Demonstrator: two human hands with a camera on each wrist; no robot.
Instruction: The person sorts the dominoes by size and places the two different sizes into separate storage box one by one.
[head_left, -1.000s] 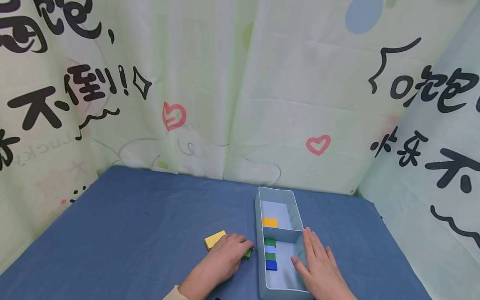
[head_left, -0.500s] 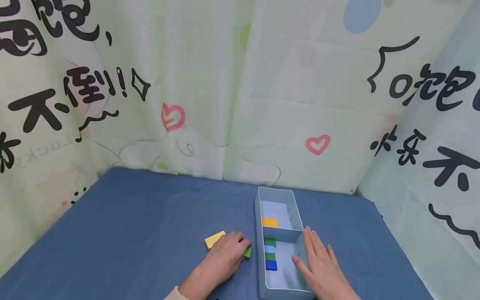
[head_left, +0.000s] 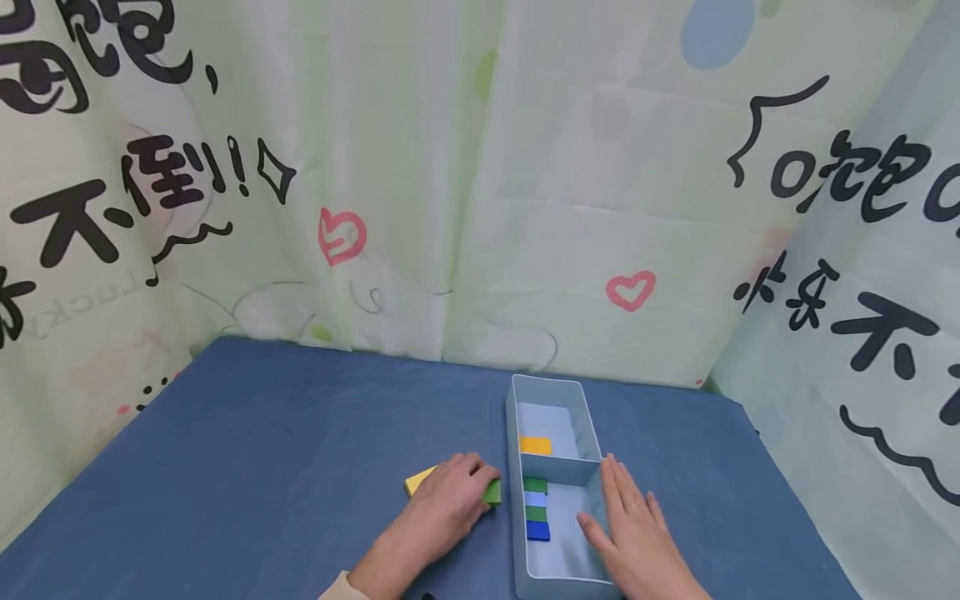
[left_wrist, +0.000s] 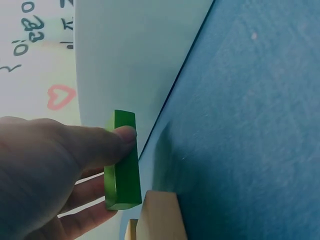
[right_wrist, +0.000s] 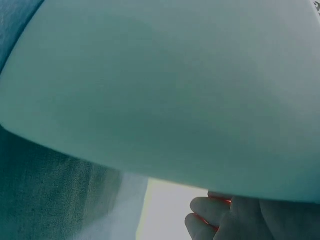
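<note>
Between thumb and fingers my left hand (head_left: 446, 498) pinches a green block (left_wrist: 123, 175), held just left of the box. A yellow block (head_left: 417, 481) lies on the cloth behind that hand, partly covered by it. The pale blue two-part box (head_left: 517, 533) stands to the right. In its near compartment, green, light blue and dark blue blocks (head_left: 537, 531) line the left wall; an orange block (head_left: 536, 446) sits in the far one. My right hand (head_left: 637, 533) rests with straight fingers along the box's right wall, its thumb over the rim.
Blue cloth (head_left: 300, 450) covers the table. A printed curtain (head_left: 420, 167) closes off the back and both sides. Beside the green block, the left wrist view shows a tan wooden-looking block (left_wrist: 161, 217) on the cloth.
My left hand has lifted the green block slightly off the cloth, and more of the block shows. My right hand stays at the box's side. The head view has shifted a little.
</note>
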